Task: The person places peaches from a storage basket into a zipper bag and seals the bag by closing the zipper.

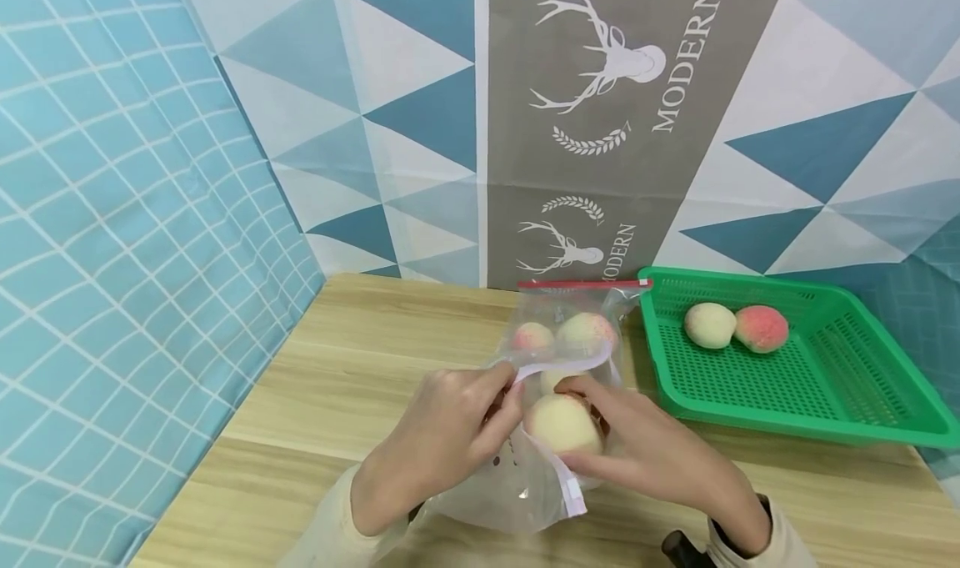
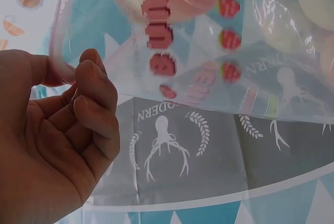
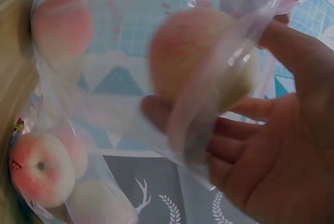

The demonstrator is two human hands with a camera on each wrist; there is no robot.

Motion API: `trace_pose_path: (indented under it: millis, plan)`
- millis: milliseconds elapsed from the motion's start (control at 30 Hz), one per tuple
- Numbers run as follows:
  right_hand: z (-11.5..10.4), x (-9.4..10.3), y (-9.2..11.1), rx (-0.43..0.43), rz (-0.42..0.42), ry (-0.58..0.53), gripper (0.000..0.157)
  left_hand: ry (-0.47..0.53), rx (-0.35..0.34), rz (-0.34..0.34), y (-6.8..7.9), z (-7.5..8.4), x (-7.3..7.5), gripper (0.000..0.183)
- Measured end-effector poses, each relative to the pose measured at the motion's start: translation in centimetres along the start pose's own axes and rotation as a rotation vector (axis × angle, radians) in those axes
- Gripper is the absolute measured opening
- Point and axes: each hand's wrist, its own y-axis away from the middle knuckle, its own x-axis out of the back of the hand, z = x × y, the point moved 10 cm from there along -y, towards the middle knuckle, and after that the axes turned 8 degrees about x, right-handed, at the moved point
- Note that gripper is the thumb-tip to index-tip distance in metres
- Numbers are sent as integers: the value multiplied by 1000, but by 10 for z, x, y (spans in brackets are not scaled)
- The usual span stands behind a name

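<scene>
My left hand (image 1: 438, 426) pinches the rim of a clear zip bag (image 1: 502, 505) between thumb and fingers. Pink and red prints on its plastic show in the left wrist view. At the bag's mouth my right hand (image 1: 663, 443) grips a pale peach (image 1: 564, 424). From the right wrist, this peach (image 3: 182, 51) looks pink and yellow, and the fingers reach behind the translucent bag edge. Another peach (image 3: 62, 25) shows through the plastic to the left. Just beyond lies a second bag with a red slider strip (image 1: 585, 284), holding peaches (image 1: 585, 333).
A green plastic basket (image 1: 795, 430) stands at the right, its left end beside the red-strip bag. Two peaches (image 1: 762, 329) lie touching in it. The wooden table (image 1: 330, 359) meets a patterned wall covering (image 1: 420, 134) at the back.
</scene>
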Motion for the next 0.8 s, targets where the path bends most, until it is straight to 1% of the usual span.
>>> trace_pose_path:
  millis: [100,167,233,400,500,600,700,800]
  plan:
    - [3,-7,1,18,-50,99,47,4,-4,0,0,1,0,23]
    - [3,-10,2,31,-72,145,46,8,-10,-1,0,2,-1,22]
    - [4,-12,3,45,-87,188,46,11,-24,1,0,3,-2,22]
    - [7,-15,5,29,-103,257,45,44,-86,34,0,9,0,21]
    - [8,-15,5,29,-104,240,39,61,-113,55,0,11,1,21]
    - [9,-15,5,29,-103,232,35,61,-115,63,-1,11,2,23]
    - [11,-15,5,13,-115,220,35,59,-113,63,-1,10,2,23]
    - [12,-12,7,2,-129,170,34,58,-115,63,-1,10,2,22]
